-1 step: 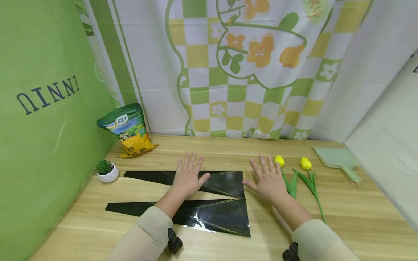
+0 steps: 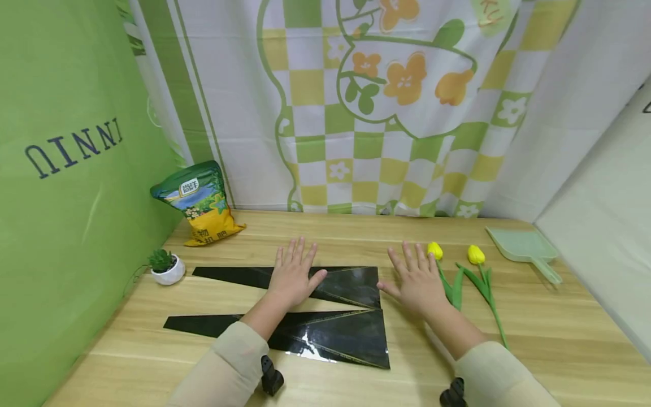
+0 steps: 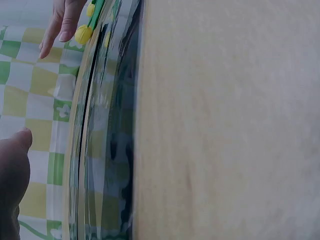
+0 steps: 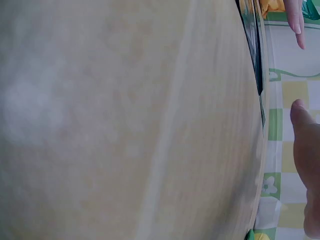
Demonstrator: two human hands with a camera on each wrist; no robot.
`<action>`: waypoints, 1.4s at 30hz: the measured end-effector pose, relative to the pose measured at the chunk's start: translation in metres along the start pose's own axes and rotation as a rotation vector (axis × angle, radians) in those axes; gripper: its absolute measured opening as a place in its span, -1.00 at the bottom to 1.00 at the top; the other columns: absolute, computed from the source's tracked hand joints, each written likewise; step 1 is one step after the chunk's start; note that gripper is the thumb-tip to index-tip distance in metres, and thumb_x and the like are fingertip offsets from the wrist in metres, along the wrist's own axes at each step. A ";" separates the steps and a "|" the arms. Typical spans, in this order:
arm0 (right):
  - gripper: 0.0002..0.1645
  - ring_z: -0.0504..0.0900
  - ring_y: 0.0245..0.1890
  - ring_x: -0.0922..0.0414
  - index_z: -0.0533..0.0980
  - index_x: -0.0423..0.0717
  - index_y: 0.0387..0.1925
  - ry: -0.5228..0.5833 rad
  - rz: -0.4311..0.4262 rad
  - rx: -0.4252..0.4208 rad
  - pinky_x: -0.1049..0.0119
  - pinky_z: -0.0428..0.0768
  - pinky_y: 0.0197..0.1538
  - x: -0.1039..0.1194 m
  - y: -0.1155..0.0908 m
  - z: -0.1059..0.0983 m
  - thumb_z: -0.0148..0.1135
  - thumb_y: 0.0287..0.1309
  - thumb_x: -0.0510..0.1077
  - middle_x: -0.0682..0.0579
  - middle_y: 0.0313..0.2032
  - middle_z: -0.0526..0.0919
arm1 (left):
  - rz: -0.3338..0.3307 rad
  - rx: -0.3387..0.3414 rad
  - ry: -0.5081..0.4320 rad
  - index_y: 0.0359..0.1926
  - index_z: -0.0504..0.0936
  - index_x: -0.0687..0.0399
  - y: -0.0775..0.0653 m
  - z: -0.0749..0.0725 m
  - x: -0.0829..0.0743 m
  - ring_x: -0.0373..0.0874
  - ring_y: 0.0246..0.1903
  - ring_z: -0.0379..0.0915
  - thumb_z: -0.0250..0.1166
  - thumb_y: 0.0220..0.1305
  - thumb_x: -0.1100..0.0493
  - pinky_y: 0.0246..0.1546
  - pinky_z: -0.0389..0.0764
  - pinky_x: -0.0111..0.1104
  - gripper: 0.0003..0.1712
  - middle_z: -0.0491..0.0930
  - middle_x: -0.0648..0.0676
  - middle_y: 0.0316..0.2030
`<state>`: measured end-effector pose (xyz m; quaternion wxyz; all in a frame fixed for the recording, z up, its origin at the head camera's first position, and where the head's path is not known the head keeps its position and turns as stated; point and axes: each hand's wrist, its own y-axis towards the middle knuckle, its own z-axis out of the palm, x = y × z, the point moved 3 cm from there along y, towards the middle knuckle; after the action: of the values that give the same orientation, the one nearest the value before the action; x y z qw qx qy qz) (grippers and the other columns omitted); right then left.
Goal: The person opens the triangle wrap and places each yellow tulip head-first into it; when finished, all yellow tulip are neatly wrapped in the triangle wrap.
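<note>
Fingers spread, my left hand (image 2: 295, 280) is held palm down over the upper of two black, glossy, tapered sheets (image 2: 356, 282), hiding part of it. The lower tapered sheet (image 2: 351, 339) lies flat nearer me, partly covered by my left forearm; both have thin gold lines and point left. My right hand (image 2: 419, 285), also spread and holding nothing, is above the table between the sheets' wide ends and a yellow tulip (image 2: 434, 250), whose stem is partly hidden behind it. A second yellow tulip (image 2: 476, 254) lies further right. Both wrist views show the thumbs raised above the tabletop.
A pale green dustpan (image 2: 524, 246) lies at the back right. At the back left stands a green and yellow printed bag (image 2: 200, 206), with a small plant in a white pot (image 2: 170, 272) in front of it. A checked curtain (image 2: 366, 164) hangs behind the wooden table (image 2: 122, 350).
</note>
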<state>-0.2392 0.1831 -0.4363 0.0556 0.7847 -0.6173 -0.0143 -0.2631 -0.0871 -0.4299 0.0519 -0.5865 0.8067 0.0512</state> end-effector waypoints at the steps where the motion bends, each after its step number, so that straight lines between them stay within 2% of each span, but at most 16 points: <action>1: 0.02 -0.18 0.52 -0.33 0.00 0.05 0.54 0.001 -0.002 0.000 -0.35 -0.15 0.49 0.000 0.000 0.000 -0.03 0.25 0.46 -0.24 0.54 -0.11 | 0.000 -0.002 -0.006 0.57 -0.12 -0.10 0.000 0.000 0.000 0.12 0.56 -0.41 -0.21 0.46 -0.36 0.53 -0.32 0.11 -0.16 -0.26 0.18 0.57; 6: 0.01 -0.16 0.52 -0.33 0.00 0.03 0.54 0.011 -0.007 -0.011 -0.35 -0.13 0.48 0.002 -0.001 -0.001 -0.01 0.26 0.44 -0.25 0.53 -0.09 | 0.006 -0.009 -0.038 0.57 -0.11 -0.08 -0.001 0.000 -0.001 0.14 0.56 -0.42 -0.18 0.46 -0.34 0.53 -0.34 0.11 -0.16 -0.25 0.20 0.56; 10: -0.03 -0.09 0.51 -0.33 0.03 -0.01 0.53 0.049 -0.019 -0.051 -0.33 -0.04 0.48 0.002 -0.004 -0.007 0.01 0.30 0.38 -0.28 0.52 -0.04 | 0.034 -0.001 -0.093 0.56 -0.08 -0.01 -0.001 0.003 -0.003 0.15 0.56 -0.39 -0.16 0.46 -0.33 0.53 -0.26 0.11 -0.15 -0.24 0.23 0.56; 13: -0.13 0.07 0.46 -0.34 0.13 -0.09 0.49 0.139 -0.029 -0.089 -0.32 0.13 0.43 0.000 -0.010 -0.013 0.11 0.33 0.23 -0.33 0.48 0.07 | 0.078 0.016 -0.175 0.55 -0.03 0.06 -0.001 0.008 -0.008 0.15 0.55 -0.29 -0.09 0.48 -0.26 0.54 -0.11 0.08 -0.17 -0.14 0.23 0.55; 17: -0.28 0.31 0.32 -0.35 0.28 -0.22 0.38 0.263 -0.013 -0.124 -0.30 0.38 0.28 -0.006 -0.022 -0.022 0.21 0.32 0.02 -0.36 0.36 0.28 | 0.147 0.033 -0.275 0.50 0.13 0.10 0.002 0.016 -0.019 0.14 0.50 -0.04 0.03 0.47 -0.15 0.48 0.14 0.03 -0.26 0.09 0.20 0.49; 20: -0.37 0.40 0.24 -0.37 0.35 -0.30 0.30 0.331 0.014 -0.130 -0.28 0.47 0.20 -0.014 -0.030 -0.028 0.22 0.30 -0.08 -0.37 0.28 0.38 | 0.169 0.042 -0.325 0.45 0.24 0.09 0.006 0.020 -0.029 0.12 0.45 0.10 0.08 0.46 -0.11 0.41 0.28 0.01 -0.32 0.20 0.18 0.45; 23: -0.43 0.42 0.21 -0.38 0.39 -0.32 0.26 0.398 0.044 -0.115 -0.29 0.48 0.17 -0.022 -0.038 -0.031 0.21 0.31 -0.12 -0.38 0.25 0.41 | 0.165 0.059 -0.361 0.43 0.30 0.05 0.011 0.023 -0.038 0.09 0.44 0.14 0.10 0.45 -0.10 0.39 0.33 -0.01 -0.36 0.24 0.14 0.44; 27: -0.44 0.46 0.17 -0.36 0.41 -0.29 0.25 0.448 0.098 -0.074 -0.27 0.52 0.11 -0.037 -0.052 -0.034 0.20 0.32 -0.11 -0.37 0.21 0.45 | 0.193 0.054 -0.359 0.37 0.39 0.04 0.016 0.027 -0.048 0.06 0.41 0.20 0.11 0.45 -0.06 0.37 0.37 -0.07 -0.44 0.32 0.11 0.39; 32: -0.47 0.57 0.01 -0.22 0.44 -0.27 0.22 0.484 0.154 -0.045 -0.07 0.65 -0.09 -0.057 -0.074 -0.036 0.24 0.29 -0.10 -0.31 0.08 0.55 | 0.244 0.012 -0.312 0.27 0.51 0.08 0.018 0.033 -0.055 0.05 0.33 0.31 0.15 0.44 -0.01 0.34 0.40 -0.08 -0.52 0.44 0.12 0.29; 38: -0.44 0.63 -0.13 -0.12 0.46 -0.33 0.19 0.518 0.215 0.014 0.10 0.67 -0.26 -0.080 -0.093 -0.031 0.27 0.25 -0.10 -0.32 -0.02 0.59 | 0.200 -0.023 -0.297 0.21 0.57 0.04 0.019 0.040 -0.051 0.05 0.28 0.35 0.19 0.41 0.00 0.33 0.40 -0.08 -0.56 0.49 0.09 0.23; 42: -0.41 0.61 -0.20 0.00 0.46 -0.33 0.18 0.507 0.263 0.078 0.17 0.61 -0.27 -0.090 -0.099 -0.026 0.28 0.24 -0.05 -0.15 -0.17 0.64 | 0.190 -0.041 -0.277 0.19 0.60 0.01 0.019 0.043 -0.049 0.05 0.27 0.35 0.20 0.40 -0.02 0.33 0.39 -0.09 -0.58 0.50 0.08 0.22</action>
<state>-0.1624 0.2953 -0.4249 0.1792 0.6778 -0.6804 0.2134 -0.2653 -0.0294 -0.4653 0.1453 -0.4958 0.8425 0.1527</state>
